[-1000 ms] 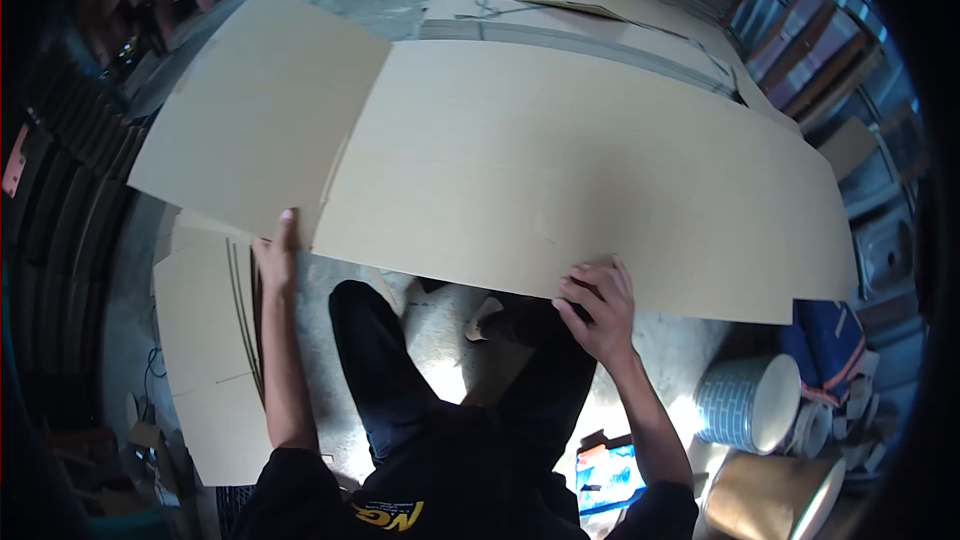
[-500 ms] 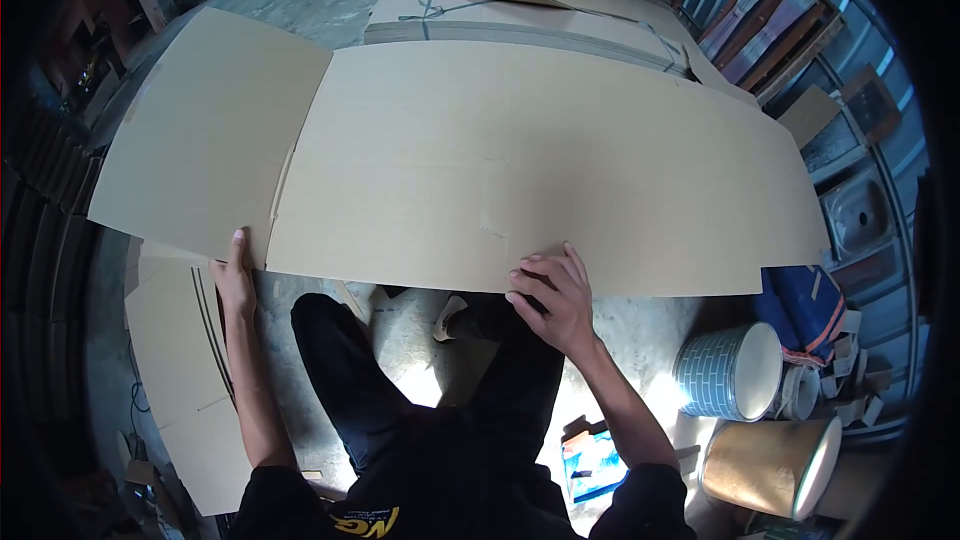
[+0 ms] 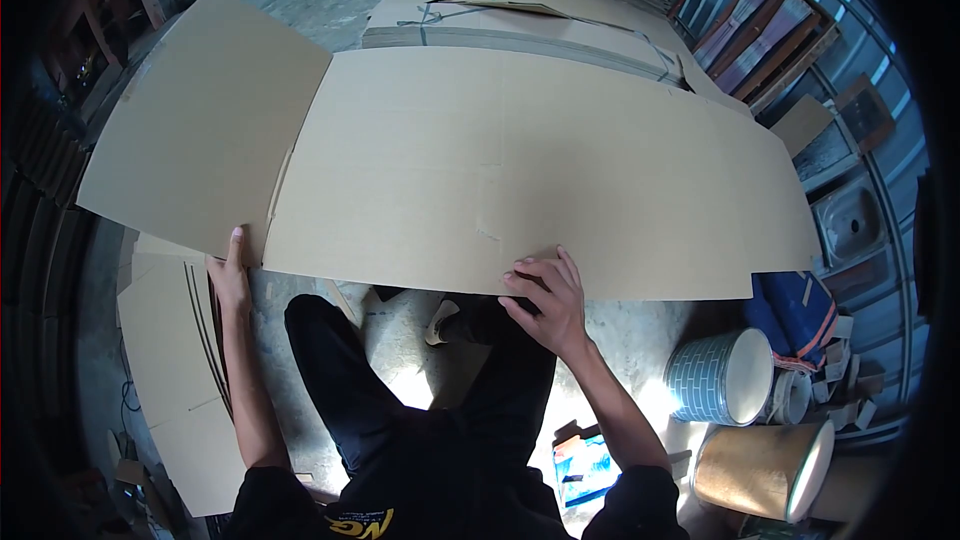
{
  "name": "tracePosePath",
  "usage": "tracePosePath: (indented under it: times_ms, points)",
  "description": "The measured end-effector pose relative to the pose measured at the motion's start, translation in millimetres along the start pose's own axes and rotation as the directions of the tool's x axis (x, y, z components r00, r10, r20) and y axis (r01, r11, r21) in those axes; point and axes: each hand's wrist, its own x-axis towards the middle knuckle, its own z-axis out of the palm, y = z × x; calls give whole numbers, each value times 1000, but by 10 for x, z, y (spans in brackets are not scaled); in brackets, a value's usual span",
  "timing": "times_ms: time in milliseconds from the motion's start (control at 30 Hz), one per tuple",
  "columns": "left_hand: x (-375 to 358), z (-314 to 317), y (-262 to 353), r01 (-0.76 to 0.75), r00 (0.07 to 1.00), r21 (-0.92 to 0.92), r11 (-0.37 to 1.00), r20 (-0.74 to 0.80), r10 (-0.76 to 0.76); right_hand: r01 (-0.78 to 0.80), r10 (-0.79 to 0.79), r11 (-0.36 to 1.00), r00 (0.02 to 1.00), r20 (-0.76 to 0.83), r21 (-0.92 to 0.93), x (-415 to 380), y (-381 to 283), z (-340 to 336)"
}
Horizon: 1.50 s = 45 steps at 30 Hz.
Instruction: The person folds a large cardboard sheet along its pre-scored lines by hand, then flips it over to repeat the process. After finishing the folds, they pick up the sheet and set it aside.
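Observation:
A large flat cardboard sheet [image 3: 600, 160] spans the middle of the view, with a smaller panel [image 3: 200, 130] joined at a crease on its left. My left hand [image 3: 232, 275] grips the lower edge near that crease, thumb on top and the other fingers hidden underneath. At the sheet's lower edge, right of the middle, my right hand [image 3: 550, 302] rests with its fingers bent and apart, holding nothing. A short torn mark shows on the surface left of those fingertips.
Behind the sheet lies a strapped stack of cardboard [image 3: 500, 20]. More cardboard [image 3: 170, 370] stands at lower left. On the right are a blue tiled-pattern drum [image 3: 705, 377], a gold drum [image 3: 755, 470], a blue bag [image 3: 790, 310] and a metal sink [image 3: 850, 220].
The left panel is tilted up slightly more, and the sheet has shifted a little left in view. Both hands keep nearly the same places on its edge.

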Motion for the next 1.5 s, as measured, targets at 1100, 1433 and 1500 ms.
tracePosePath:
  times_ms: [1100,1433,1500]
  points:
    - [-551,427,294,-598,790,419,683,453,414,59,-62,995,998,-27,-83,90,-74,40]
    - [-565,352,522,-574,751,448,685,621,224,13,-13,996,1000,1,-91,60,-74,3]
    - [-549,325,541,-529,752,448,721,640,155,-7,6,996,1000,-7,-87,45,-54,16]
